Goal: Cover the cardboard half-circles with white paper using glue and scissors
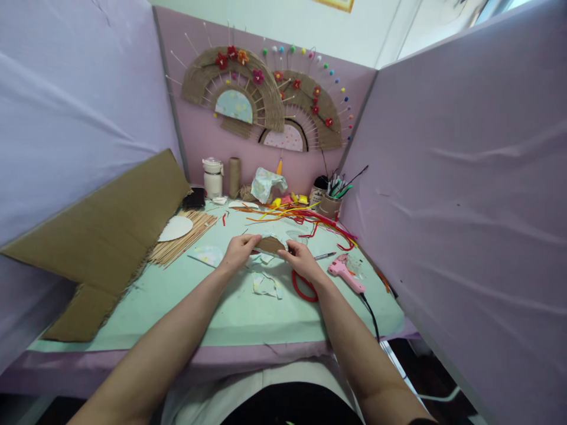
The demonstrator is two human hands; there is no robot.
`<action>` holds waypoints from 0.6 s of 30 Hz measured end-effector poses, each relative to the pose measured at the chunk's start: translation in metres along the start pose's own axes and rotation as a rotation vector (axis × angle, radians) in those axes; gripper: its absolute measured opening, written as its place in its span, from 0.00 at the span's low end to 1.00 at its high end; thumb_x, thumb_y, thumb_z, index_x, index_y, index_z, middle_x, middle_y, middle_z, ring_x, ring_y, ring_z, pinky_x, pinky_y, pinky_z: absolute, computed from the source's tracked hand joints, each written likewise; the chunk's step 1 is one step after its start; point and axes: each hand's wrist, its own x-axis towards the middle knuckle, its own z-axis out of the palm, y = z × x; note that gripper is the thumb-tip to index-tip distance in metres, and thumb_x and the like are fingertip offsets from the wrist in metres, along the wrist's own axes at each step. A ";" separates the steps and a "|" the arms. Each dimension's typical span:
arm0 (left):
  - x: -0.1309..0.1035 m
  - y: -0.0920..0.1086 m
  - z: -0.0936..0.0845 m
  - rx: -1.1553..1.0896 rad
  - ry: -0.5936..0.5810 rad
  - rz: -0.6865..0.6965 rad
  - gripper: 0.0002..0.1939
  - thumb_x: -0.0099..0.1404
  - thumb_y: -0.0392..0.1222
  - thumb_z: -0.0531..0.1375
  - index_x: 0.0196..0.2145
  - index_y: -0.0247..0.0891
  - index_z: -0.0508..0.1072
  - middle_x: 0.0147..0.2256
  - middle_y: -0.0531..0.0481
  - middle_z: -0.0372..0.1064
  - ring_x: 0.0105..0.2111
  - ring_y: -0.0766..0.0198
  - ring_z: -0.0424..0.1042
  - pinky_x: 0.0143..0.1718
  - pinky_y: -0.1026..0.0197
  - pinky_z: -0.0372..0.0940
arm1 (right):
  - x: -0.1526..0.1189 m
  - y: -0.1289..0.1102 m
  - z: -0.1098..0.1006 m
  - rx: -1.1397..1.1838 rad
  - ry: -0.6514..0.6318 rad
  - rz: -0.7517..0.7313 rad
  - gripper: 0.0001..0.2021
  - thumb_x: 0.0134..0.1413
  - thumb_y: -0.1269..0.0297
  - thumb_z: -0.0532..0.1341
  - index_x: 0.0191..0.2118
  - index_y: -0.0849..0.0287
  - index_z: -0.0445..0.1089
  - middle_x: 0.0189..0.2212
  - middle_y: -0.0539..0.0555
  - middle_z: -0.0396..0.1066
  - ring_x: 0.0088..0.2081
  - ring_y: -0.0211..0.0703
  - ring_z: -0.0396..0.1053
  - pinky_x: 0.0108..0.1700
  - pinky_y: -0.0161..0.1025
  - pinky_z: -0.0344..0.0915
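Note:
Between my two hands is a small half-round piece of cardboard (271, 245), its curved rim edged with pale patterned fabric. My left hand (239, 251) pinches its left end, and my right hand (300, 260) pinches the right end. Scraps of the same floral fabric (266, 285) lie on the table just below. Red-handled scissors (305, 289) rest beside my right wrist, partly covered by it. A pen (325, 255) lies right of that hand, and a pink glue gun (345, 273) with a black cord is farther right. A patterned half-round piece (208, 255) lies left of my left hand.
Large cardboard (110, 236) leans at the left, beside wooden sticks (190, 236) and a white oval (176, 228). Behind are coloured pipe cleaners (305, 215), a white bottle (213, 177), a cardboard tube (234, 177) and a tool-filled can (330, 206). Decorated fans (261, 88) hang on the back panel.

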 end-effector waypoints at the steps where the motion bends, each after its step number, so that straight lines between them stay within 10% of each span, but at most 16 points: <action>1: 0.000 0.000 0.000 -0.020 -0.008 -0.021 0.26 0.46 0.62 0.63 0.26 0.32 0.76 0.27 0.48 0.72 0.32 0.59 0.69 0.33 0.59 0.68 | 0.000 0.000 0.000 0.003 -0.004 -0.003 0.14 0.51 0.53 0.58 0.26 0.58 0.62 0.21 0.46 0.54 0.26 0.36 0.52 0.28 0.34 0.49; 18: -0.002 0.002 -0.004 0.150 -0.054 0.025 0.23 0.51 0.59 0.61 0.28 0.34 0.77 0.25 0.51 0.71 0.28 0.62 0.67 0.30 0.63 0.59 | -0.003 -0.006 0.000 0.010 -0.072 0.014 0.10 0.51 0.56 0.59 0.31 0.59 0.67 0.24 0.48 0.59 0.28 0.39 0.54 0.31 0.35 0.53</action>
